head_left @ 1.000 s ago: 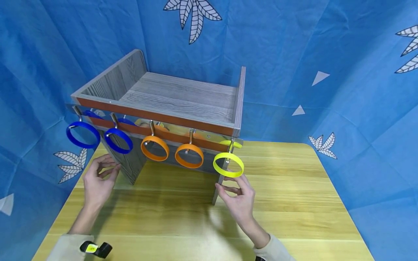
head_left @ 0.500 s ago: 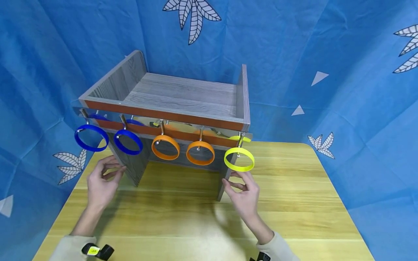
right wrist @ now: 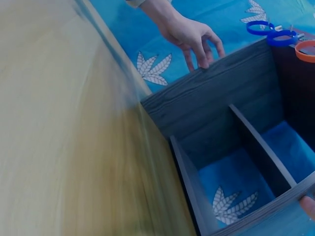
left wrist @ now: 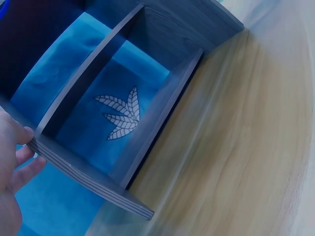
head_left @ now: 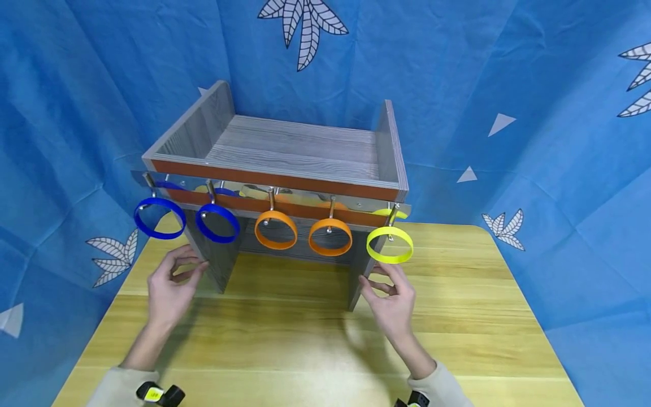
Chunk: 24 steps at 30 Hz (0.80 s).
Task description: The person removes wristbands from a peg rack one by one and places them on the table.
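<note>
A grey wood-grain shelf (head_left: pixel 300 147) stands on the table with an orange-brown front strip and a shiny metal rail (head_left: pixel 358 203). From its hooks hang two blue rings (head_left: pixel 235 230), two orange rings (head_left: pixel 294 237) and a yellow ring (head_left: pixel 390 261). My left hand (head_left: pixel 170 294) pinches the front edge of the left side panel (head_left: pixel 216 263), thumb inward. At the right side panel (head_left: pixel 358 263), my right hand (head_left: pixel 393 305) grips the front edge below the yellow ring. In the left wrist view, the left fingers (left wrist: pixel 30 172) lie on the panel's outer side.
The wooden table (head_left: pixel 285 350) extends in front of the shelf and to its right. A blue cloth (head_left: pixel 447 85) with white leaf prints hangs behind and on both sides. Under the shelf, a crosswise board (left wrist: pixel 86 73) joins the two side panels.
The shelf has shifted to the right and turned slightly, its right front corner moving away from me. Both hands have moved along with it, keeping their hold. The hanging rings travel with the rail.
</note>
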Motion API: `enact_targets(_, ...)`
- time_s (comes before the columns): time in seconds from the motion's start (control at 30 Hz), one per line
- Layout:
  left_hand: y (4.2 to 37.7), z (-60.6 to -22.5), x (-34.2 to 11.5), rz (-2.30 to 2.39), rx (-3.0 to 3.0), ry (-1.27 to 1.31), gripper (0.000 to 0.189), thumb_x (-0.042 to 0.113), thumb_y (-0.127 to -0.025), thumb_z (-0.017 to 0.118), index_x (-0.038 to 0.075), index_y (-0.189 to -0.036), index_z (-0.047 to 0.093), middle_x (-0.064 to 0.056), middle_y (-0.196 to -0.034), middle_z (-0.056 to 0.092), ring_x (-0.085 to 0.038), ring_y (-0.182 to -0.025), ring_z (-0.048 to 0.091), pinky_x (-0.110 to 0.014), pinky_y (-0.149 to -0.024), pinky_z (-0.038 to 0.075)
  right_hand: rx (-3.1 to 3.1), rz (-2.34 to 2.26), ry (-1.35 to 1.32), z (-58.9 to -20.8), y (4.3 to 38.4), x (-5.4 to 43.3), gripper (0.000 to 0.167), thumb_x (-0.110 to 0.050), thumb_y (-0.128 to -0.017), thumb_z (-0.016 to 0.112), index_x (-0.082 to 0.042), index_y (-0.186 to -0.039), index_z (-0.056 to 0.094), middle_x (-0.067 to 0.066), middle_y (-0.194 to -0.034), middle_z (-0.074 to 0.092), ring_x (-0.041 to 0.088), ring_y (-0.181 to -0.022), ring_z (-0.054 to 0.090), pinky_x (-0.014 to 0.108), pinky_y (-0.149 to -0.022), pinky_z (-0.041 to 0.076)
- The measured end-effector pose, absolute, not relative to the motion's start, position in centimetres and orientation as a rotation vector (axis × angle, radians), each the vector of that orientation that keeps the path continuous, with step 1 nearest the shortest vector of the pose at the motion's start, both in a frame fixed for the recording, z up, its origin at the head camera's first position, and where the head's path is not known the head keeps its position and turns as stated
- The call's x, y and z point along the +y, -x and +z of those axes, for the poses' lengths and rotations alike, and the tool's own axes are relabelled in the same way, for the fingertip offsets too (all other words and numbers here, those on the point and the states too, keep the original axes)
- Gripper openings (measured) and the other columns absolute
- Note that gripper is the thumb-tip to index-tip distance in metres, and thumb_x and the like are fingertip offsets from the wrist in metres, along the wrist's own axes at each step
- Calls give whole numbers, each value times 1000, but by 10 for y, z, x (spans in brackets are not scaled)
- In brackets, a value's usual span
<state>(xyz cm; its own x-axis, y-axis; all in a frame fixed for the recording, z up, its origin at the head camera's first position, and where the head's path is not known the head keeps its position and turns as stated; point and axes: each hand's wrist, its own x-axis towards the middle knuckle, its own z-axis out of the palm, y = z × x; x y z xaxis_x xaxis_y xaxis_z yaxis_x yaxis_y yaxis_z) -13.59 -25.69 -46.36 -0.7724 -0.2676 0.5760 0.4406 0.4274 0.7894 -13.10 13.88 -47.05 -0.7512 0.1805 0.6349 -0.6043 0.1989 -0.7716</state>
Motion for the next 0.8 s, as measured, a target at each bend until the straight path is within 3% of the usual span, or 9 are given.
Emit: enact_targets(0.8, 141, -468, -226, -1406, -2039, 210, 42, -22, -79, 77, -8, -117, 69, 26, -103, 68, 10, -91, 70, -7, -76, 62, -1849, 1621, -318, -472, 149, 173, 42, 25, -77, 73, 13, -117, 70, -9, -106, 71, 1, -96, 72, 15, -73, 66)
